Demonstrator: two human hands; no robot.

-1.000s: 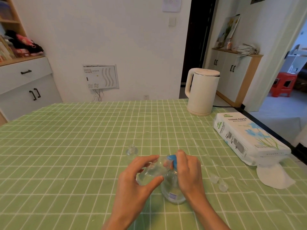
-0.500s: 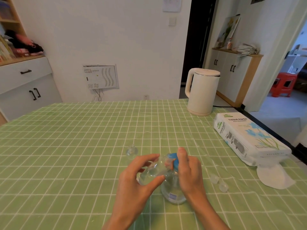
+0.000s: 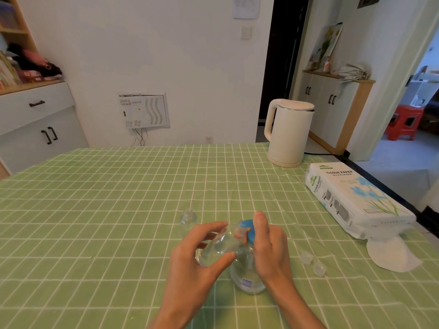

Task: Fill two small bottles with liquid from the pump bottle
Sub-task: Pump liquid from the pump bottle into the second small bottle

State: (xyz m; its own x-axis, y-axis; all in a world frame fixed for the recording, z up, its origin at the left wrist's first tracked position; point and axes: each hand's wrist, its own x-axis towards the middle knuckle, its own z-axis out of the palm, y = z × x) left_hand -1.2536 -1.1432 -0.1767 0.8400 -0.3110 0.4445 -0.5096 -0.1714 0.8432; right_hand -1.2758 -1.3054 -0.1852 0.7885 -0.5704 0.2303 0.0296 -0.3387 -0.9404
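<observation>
A clear pump bottle (image 3: pixel 248 279) with a blue pump head (image 3: pixel 248 230) stands on the green checked tablecloth near me. My right hand (image 3: pixel 267 248) rests on the blue pump head, forefinger over its top. My left hand (image 3: pixel 194 260) holds a small clear bottle (image 3: pixel 219 248), tilted with its mouth up against the pump's spout. A second small clear bottle (image 3: pixel 188 218) stands upright and uncapped on the cloth, just beyond my left hand. Two small clear caps (image 3: pixel 312 263) lie to the right of the pump bottle.
A white electric kettle (image 3: pixel 288 132) stands at the table's far right. A pack of tissue paper (image 3: pixel 351 203) lies along the right edge, with a loose white tissue (image 3: pixel 392 256) in front of it. White cabinets stand left and right beyond the table.
Almost nothing differs. Both hands stay at the pump bottle; my right forefinger has shifted slightly on the blue pump head.
</observation>
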